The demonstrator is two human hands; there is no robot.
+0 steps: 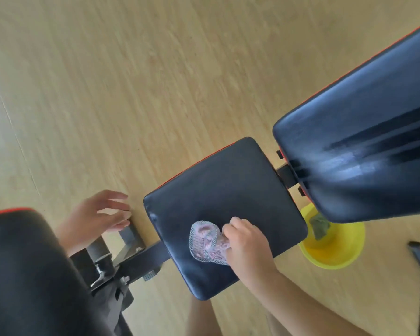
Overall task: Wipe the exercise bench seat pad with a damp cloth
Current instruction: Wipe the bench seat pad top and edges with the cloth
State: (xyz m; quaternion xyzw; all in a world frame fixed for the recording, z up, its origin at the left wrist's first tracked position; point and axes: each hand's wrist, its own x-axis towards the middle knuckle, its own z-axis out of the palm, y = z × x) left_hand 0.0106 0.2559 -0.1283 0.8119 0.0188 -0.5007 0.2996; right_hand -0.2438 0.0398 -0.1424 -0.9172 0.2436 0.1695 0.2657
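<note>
Right hand [246,241] grips cloth [205,242] on seat pad [228,190]; left hand [96,218] open, empty.

A pale wood-grain floor [131,81] carries the black bench frame [136,258]. On the frame's dark seat pad [228,190] lies a crumpled mesh cloth [205,241]. A yellow basin [335,248] stands on the floor just beside the seat pad, holding a grey rag [320,225].
</note>
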